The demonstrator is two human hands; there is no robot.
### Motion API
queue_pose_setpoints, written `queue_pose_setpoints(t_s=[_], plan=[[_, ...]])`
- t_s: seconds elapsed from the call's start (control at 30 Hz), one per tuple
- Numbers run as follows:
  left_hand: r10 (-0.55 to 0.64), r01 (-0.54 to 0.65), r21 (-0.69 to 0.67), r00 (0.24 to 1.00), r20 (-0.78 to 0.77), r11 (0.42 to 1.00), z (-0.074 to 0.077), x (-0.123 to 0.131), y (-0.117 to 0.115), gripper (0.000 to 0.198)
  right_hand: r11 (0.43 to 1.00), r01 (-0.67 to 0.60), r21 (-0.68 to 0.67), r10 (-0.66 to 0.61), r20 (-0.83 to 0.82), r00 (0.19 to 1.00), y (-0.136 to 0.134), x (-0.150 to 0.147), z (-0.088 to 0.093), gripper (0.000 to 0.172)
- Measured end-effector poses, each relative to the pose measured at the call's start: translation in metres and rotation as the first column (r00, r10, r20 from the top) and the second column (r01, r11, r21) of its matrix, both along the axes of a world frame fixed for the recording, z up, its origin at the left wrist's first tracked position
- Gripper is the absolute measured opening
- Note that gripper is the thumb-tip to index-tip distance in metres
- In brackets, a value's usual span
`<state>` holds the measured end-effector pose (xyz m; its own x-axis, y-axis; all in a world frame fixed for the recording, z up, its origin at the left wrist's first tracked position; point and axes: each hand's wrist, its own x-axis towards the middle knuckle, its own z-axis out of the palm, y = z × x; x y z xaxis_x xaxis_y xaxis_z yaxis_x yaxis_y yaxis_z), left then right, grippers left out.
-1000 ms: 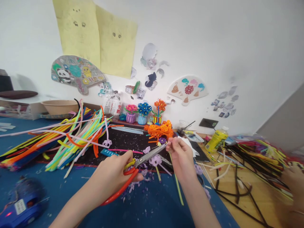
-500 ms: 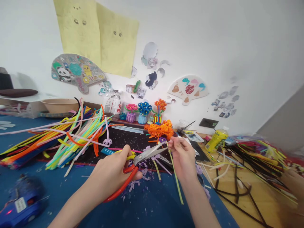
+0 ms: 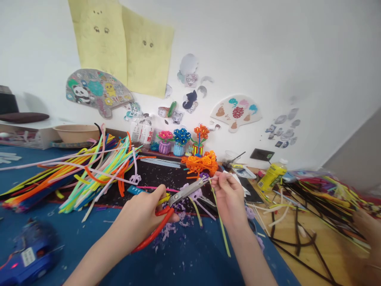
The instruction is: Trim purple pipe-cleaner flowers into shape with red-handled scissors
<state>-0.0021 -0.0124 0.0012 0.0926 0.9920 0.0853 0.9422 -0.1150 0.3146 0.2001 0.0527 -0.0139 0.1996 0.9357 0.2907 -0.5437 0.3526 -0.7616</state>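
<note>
Red-handled scissors (image 3: 188, 191) are gripped in my left hand (image 3: 145, 214), their blades now together and pointing toward my right fingertips. My right hand (image 3: 228, 194) pinches a thin, pale purple piece whose kind is mostly hidden by the fingers. A yellow-green pipe cleaner (image 3: 223, 230) hangs down beside that hand; I cannot tell whether the fingers hold it. Beneath the blades lie light purple pipe-cleaner flowers (image 3: 195, 194) with stems. Purple fuzz clippings (image 3: 169, 230) are scattered on the blue mat (image 3: 133, 266).
Bundled coloured pipe cleaners (image 3: 89, 171) spread at left, above a blue glue gun (image 3: 26, 254). Orange pipe-cleaner flowers (image 3: 202, 163) sit behind my hands, with potted ones (image 3: 181, 141) along the wall. At right stand a yellow bottle (image 3: 272, 174) and another person's blurred hand (image 3: 366, 226).
The scissor blades, apart before, have come together near my right fingertips. My right hand stays almost in place, still pinching.
</note>
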Motion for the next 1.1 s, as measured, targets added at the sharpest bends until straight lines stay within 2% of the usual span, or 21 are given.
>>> queue_pose_setpoints(t_s=[0.4, 0.63, 1.1], plan=[[-0.025, 0.027, -0.016, 0.997, 0.070, 1.000, -0.0021, 0.0009, 0.0024, 0.036, 0.999, 0.024, -0.047, -0.025, -0.006, 1.000, -0.0011, -0.0023, 0.0022, 0.025], [-0.039, 0.041, -0.012, 0.995, 0.097, 0.999, -0.0017, -0.0003, -0.0001, 0.035, 0.999, 0.014, -0.031, -0.014, -0.003, 1.000, -0.0003, -0.0014, 0.0021, 0.023], [-0.040, 0.041, -0.010, 0.994, 0.098, 0.999, 0.0020, 0.0020, 0.0014, 0.039, 0.999, 0.004, -0.038, -0.004, -0.003, 1.000, -0.0007, -0.0006, 0.0031, 0.027]])
